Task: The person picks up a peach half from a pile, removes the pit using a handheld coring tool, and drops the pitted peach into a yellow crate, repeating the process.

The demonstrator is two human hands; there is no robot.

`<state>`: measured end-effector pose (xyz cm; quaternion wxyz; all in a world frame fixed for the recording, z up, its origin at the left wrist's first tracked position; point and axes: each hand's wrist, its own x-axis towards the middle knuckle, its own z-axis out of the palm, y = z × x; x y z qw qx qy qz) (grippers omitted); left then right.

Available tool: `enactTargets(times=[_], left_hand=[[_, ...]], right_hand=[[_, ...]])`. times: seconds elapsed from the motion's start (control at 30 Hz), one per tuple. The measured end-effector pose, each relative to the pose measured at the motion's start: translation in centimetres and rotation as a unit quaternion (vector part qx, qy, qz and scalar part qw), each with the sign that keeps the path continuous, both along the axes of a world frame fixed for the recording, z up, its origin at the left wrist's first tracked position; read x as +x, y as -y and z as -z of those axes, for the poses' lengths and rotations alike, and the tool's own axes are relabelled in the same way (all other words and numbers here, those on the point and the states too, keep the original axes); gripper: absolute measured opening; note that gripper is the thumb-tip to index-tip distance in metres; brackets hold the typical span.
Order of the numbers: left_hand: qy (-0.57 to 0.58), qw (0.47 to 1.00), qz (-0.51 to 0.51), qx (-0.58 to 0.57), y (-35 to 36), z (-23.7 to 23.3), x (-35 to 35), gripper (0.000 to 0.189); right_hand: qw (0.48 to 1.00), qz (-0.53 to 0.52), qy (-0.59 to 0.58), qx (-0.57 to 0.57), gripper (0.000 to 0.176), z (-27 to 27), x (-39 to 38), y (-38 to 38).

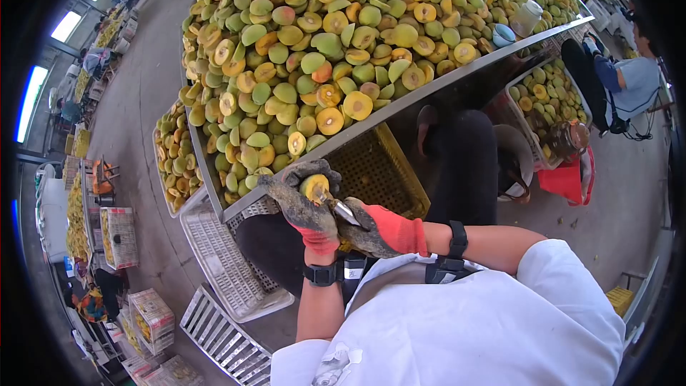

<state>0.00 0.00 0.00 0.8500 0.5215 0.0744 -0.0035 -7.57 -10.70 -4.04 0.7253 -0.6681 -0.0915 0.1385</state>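
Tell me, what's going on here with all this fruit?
A gloved person is working on fruit. The left hand grips a small yellow halved fruit, while the right hand presses a short metal blade against it. Just ahead, a metal-edged table carries a big heap of halved green and yellow fruit.

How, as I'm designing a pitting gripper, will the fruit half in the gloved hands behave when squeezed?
Probably slippery: the fruit half shows bare cut flesh, and the left hand wraps closely round it. Likely soft, since the metal tool in the right hand works into it. Laid on its flat face, it should not roll.
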Motion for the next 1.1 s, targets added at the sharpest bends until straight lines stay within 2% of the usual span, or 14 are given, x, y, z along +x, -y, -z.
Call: enactTargets(times=[0.03, 0.07, 0.1, 0.17, 0.3, 0.37, 0.47, 0.5, 0.57, 0.77, 0.83, 0.9, 0.97, 1.1], left_hand=[[0.006, 0.999, 0.027, 0.047, -0.1, 0.0, 0.1, 0.071], [0.013, 0.994, 0.054, 0.094, -0.2, -0.1, 0.3, 0.072], [0.016, 0.993, 0.055, 0.102, -0.9, -0.5, 0.9, 0.072], [-0.080, 0.986, 0.092, 0.111, -0.8, -1.0, 1.6, 0.073], [0.028, 0.993, 0.025, 0.116, 0.1, -0.1, 1.2, 0.073], [0.034, 0.991, 0.031, 0.128, 0.2, 0.2, 1.3, 0.073], [0.042, 0.986, 0.071, 0.144, 0.0, -0.2, 1.3, 0.070], [0.044, 0.983, 0.103, 0.147, -0.2, -0.3, 1.3, 0.067], [0.009, 0.980, 0.112, 0.163, -0.3, -0.1, 1.9, 0.069], [0.046, 0.983, 0.057, 0.166, 0.4, 1.5, 1.8, 0.072], [0.068, 0.980, 0.050, 0.177, 0.4, 1.5, 1.9, 0.072], [-0.001, 0.982, 0.124, 0.142, -0.1, 0.7, 2.1, 0.073], [-0.008, 0.988, 0.103, 0.115, 0.1, 0.2, 1.6, 0.072], [-0.090, 0.984, 0.115, 0.105, -0.4, 0.3, 2.1, 0.073]], right_hand=[[0.952, 0.024, -0.221, 0.212, 0.037, -0.1, 0.1, -0.3], [0.812, 0.046, -0.421, 0.402, 0.039, -0.2, 0.1, -0.4], [0.810, 0.042, -0.418, 0.409, 0.039, -0.2, 0.5, -0.9], [0.827, 0.058, -0.435, 0.352, 0.043, -0.1, 1.0, -0.5], [0.814, 0.028, -0.421, 0.400, 0.032, -1.1, 0.8, -0.3], [0.961, -0.036, -0.223, 0.157, 0.021, -2.1, 0.2, 0.1], [0.974, -0.047, -0.183, 0.126, 0.031, -0.3, -0.1, 0.2], [0.974, -0.047, -0.183, 0.126, 0.031, -0.1, 0.1, 0.0], [0.905, 0.020, -0.305, 0.295, 0.019, 0.1, 0.7, -0.3], [0.940, -0.078, -0.292, 0.160, 0.017, -4.9, 0.8, 1.7], [0.924, -0.048, -0.310, 0.217, 0.027, -2.5, 0.7, 0.9], [0.904, -0.019, -0.327, 0.274, 0.037, -1.7, 0.7, 1.1], [0.934, -0.129, -0.291, 0.159, 0.034, -3.1, 1.0, 2.2], [0.926, -0.104, -0.326, 0.160, 0.030, -2.6, 0.9, 1.6]])
